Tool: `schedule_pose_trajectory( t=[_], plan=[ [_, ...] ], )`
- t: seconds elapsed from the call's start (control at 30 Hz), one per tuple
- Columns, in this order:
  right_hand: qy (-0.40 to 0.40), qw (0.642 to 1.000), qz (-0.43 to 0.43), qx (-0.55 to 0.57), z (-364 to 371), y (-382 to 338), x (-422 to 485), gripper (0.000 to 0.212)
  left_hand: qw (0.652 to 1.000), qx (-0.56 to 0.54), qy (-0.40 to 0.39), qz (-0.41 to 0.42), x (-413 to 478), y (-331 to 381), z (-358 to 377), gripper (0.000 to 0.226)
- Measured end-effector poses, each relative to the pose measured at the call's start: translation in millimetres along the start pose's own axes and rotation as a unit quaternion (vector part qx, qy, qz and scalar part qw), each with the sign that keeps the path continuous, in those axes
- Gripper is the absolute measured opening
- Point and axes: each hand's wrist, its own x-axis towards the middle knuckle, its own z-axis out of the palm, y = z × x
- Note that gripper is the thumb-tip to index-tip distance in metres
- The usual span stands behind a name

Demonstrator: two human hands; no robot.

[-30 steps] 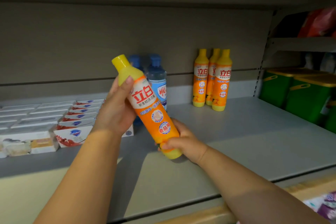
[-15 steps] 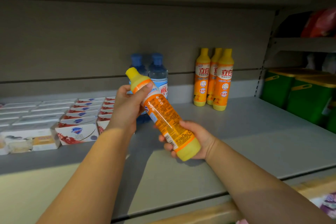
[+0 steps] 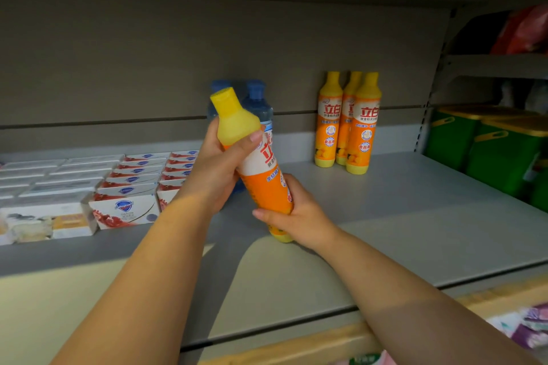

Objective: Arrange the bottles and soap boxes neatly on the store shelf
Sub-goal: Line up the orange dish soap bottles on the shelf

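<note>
Grey metal shelf [image 3: 400,231] filled your view under a bare back panel. Your left thumb [image 3: 252,138] and fingers were curled round the yellow shoulder of the orange detergent bottle [image 3: 261,178]; your right fingers [image 3: 268,213] were wrapped round its lower body. Your left hand [image 3: 216,169] sat at 11 o'clock from your right hand [image 3: 299,213]. You held the bottle tilted at centre frame, cap toward 11 o'clock; whether its base touched the shelf could not be told. Two blue-capped bottles [image 3: 256,107] stood behind it at 12 o'clock. Three matching orange bottles [image 3: 347,124] stood upright together at 2 o'clock. Soap boxes [image 3: 124,184] lay in rows at 9 o'clock, green bins [image 3: 489,154] at 3 o'clock.
</note>
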Motion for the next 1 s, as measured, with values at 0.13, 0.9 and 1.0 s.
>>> schedule_pose_trajectory(
  t=[0.13,0.9,1.0],
  plan=[
    [0.067,0.996,0.036,0.038,-5,6,7,0.053,0.986,0.164,-0.010,-0.031,-1,-25,-6,0.036],
    [0.415,0.901,0.075,-0.105,-67,67,89,0.062,0.716,0.663,-0.211,-0.053,-12,-95,-30,0.047],
    [0.430,0.886,0.084,-0.149,-80,74,102,0.066,0.718,0.663,-0.207,-0.048,-11,-98,-31,0.047]
  ],
)
